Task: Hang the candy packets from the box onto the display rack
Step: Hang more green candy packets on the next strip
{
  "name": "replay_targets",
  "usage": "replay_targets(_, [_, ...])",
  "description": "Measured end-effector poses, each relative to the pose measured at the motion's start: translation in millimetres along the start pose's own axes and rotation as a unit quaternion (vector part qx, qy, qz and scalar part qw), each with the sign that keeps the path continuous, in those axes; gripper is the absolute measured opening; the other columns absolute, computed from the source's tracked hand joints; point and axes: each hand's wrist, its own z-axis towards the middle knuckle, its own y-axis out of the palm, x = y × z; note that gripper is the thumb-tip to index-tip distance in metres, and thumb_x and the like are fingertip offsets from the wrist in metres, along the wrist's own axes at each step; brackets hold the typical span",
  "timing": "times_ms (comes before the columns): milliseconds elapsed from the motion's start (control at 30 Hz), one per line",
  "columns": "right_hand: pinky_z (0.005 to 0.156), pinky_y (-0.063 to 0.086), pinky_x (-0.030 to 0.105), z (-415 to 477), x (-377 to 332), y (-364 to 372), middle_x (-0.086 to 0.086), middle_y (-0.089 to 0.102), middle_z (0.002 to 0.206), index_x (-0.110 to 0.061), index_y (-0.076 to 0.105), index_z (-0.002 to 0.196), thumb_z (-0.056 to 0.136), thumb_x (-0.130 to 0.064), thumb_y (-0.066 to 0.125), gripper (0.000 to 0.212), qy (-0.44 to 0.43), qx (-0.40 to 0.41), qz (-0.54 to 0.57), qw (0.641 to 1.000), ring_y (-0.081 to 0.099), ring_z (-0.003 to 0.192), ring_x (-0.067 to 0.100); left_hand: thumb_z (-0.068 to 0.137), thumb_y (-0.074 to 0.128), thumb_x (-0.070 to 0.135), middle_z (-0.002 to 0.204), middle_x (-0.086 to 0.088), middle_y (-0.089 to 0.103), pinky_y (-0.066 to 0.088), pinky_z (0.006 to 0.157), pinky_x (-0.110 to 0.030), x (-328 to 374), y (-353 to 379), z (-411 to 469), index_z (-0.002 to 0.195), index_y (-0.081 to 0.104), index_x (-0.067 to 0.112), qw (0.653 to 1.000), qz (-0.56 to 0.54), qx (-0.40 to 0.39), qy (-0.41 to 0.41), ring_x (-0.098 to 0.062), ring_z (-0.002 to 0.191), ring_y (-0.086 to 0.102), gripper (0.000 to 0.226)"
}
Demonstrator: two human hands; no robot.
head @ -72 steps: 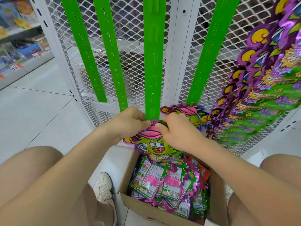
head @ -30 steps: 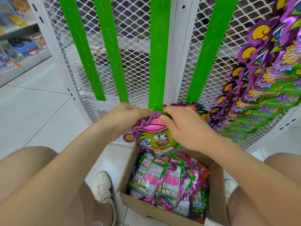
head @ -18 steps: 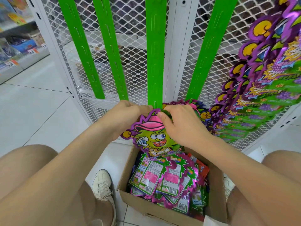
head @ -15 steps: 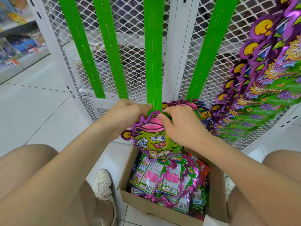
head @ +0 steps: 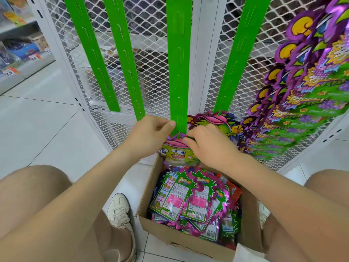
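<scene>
A candy packet [head: 177,152] with a cartoon face sits at the foot of a green strip [head: 178,72] on the mesh display rack [head: 151,35], just above the box [head: 188,241]. The right hand [head: 209,146] pinches the packet's top; the left hand [head: 151,133] grips the strip's lower end. More packets [head: 188,199] fill the box, and another [head: 213,120] hangs above its far right corner.

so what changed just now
The candy packet went up onto the middle green strip; a strip tab now pokes through its top. The left hand shifted to pinch the strip; the right hand keeps hold of the packet. The box and hung packets stayed put.
</scene>
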Motion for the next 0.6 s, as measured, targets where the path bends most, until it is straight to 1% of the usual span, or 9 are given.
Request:
replay_targets(67, [0.069, 0.056, 0.043, -1, -1, -1, 0.008, 0.065, 0.084, -0.018, 0.06, 0.081, 0.106, -0.046, 0.053, 0.038, 0.011, 0.001, -0.034, 0.999, 0.066, 0.081, 0.032, 0.11, 0.055, 0.031, 0.056, 0.008, 0.044, 0.029, 0.053, -0.028, -5, 7, 2, 0.072, 0.051, 0.01, 0.994, 0.088, 0.023, 0.068, -0.009, 0.051, 0.038, 0.043])
replay_targets(133, [0.073, 0.054, 0.039, -4, 1, -3, 0.01, 0.068, 0.098, -0.012, 0.067, 0.104, 0.105, -0.04, 0.058, 0.03, 0.024, 0.014, -0.062, 0.998, 0.068, 0.093, 0.032, 0.106, 0.061, 0.022, 0.087, 0.003, 0.066, 0.038, 0.067, -0.033, -10, 15, 1, 0.096, 0.058, 0.018, 0.978, 0.147, 0.081, 0.12, -0.015, 0.074, 0.058, 0.011])
replay_targets(200, [0.081, 0.054, 0.04, -9, 3, -7, 0.013, 0.065, 0.11, -0.007, 0.061, 0.118, 0.1, -0.032, 0.064, 0.031, 0.05, 0.049, -0.094, 0.993, 0.064, 0.103, 0.033, 0.097, 0.069, 0.01, 0.115, -0.004, 0.059, 0.042, 0.078, -0.036, -13, 26, -5, 0.126, 0.05, 0.013, 0.962, 0.16, 0.161, 0.151, -0.023, 0.096, 0.058, 0.035])
replay_targets(267, [0.087, 0.055, 0.043, -14, 7, -10, 0.015, 0.064, 0.111, -0.004, 0.059, 0.116, 0.096, -0.026, 0.065, 0.03, 0.067, 0.059, -0.138, 0.986, 0.062, 0.105, 0.034, 0.087, 0.069, 0.002, 0.116, -0.006, 0.051, 0.044, 0.078, -0.037, -15, 38, -9, 0.124, 0.047, 0.009, 0.945, 0.155, 0.225, 0.181, -0.026, 0.1, 0.053, 0.044])
replay_targets(300, [0.083, 0.055, 0.043, -17, 10, -11, 0.014, 0.063, 0.104, -0.006, 0.06, 0.107, 0.095, -0.024, 0.064, 0.022, 0.073, 0.045, -0.143, 0.986, 0.062, 0.101, 0.035, 0.084, 0.069, 0.003, 0.112, -0.006, 0.051, 0.044, 0.074, -0.04, -16, 47, -11, 0.118, 0.048, 0.01, 0.942, 0.172, 0.226, 0.181, -0.028, 0.096, 0.052, 0.04])
replay_targets(333, [0.074, 0.053, 0.042, -20, 15, -11, 0.011, 0.06, 0.093, -0.01, 0.058, 0.092, 0.094, -0.023, 0.062, 0.014, 0.074, 0.017, -0.128, 0.989, 0.062, 0.094, 0.035, 0.083, 0.069, 0.007, 0.108, -0.006, 0.052, 0.042, 0.069, -0.043, -19, 59, -13, 0.113, 0.048, 0.011, 0.945, 0.198, 0.2, 0.167, -0.03, 0.092, 0.053, 0.037])
replay_targets(433, [0.063, 0.048, 0.039, -29, 26, -10, 0.002, 0.043, 0.071, -0.019, 0.037, 0.068, 0.095, -0.026, 0.061, 0.036, 0.083, -0.122, -0.061, 0.987, 0.056, 0.078, 0.035, 0.09, 0.071, 0.026, 0.106, -0.007, 0.064, 0.049, 0.068, -0.042, -41, 107, -11, 0.111, 0.058, 0.014, 0.954, 0.293, -0.02, 0.06, -0.034, 0.095, 0.066, 0.027])
replay_targets(533, [0.063, 0.046, 0.038, -36, 35, -2, 0.0, 0.037, 0.074, -0.018, 0.035, 0.072, 0.098, -0.028, 0.06, 0.037, 0.061, -0.178, -0.093, 0.978, 0.048, 0.074, 0.03, 0.099, 0.065, 0.04, 0.093, -0.007, 0.067, 0.056, 0.072, -0.038, -83, 157, -4, 0.094, 0.064, 0.012, 0.921, 0.336, -0.196, 0.0, -0.032, 0.097, 0.072, 0.028])
replay_targets(600, [0.064, 0.042, 0.037, -37, 43, 5, 0.001, 0.038, 0.082, -0.015, 0.041, 0.084, 0.1, -0.027, 0.059, 0.027, 0.054, -0.201, -0.125, 0.97, 0.046, 0.077, 0.027, 0.101, 0.062, 0.042, 0.105, -0.013, 0.069, 0.055, 0.077, -0.039, -110, 182, 0, 0.105, 0.065, 0.008, 0.91, 0.331, -0.247, -0.045, -0.033, 0.104, 0.071, 0.035])
